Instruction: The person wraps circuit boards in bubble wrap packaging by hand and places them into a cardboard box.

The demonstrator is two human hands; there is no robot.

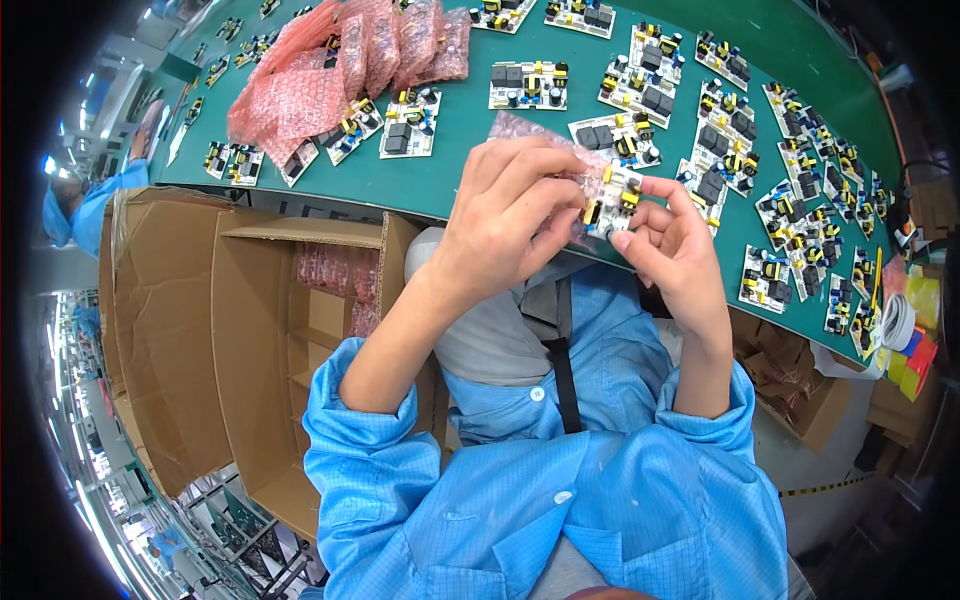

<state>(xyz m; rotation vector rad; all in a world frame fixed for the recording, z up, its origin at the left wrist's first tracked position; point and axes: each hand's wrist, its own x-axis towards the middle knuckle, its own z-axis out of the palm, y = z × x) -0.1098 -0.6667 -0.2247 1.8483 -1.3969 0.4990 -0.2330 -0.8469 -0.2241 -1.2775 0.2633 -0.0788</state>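
Between my hands, over the near edge of the table, is a circuit board with yellow and black parts, partly inside a pink bubble wrap bag. My left hand has its fingers curled around the bag and the board's left side. At the other side, my right hand grips the board's right edge between thumb and fingers. The lower part of the bag is hidden behind my left hand. Just beyond my hands another circuit board lies on the green table.
Wrapped boards in pink bubble wrap and an empty-looking bag lie at the far left. Many loose boards spread across the right. An open cardboard box with pink packages stands at my left. A white cable coil sits at the right corner.
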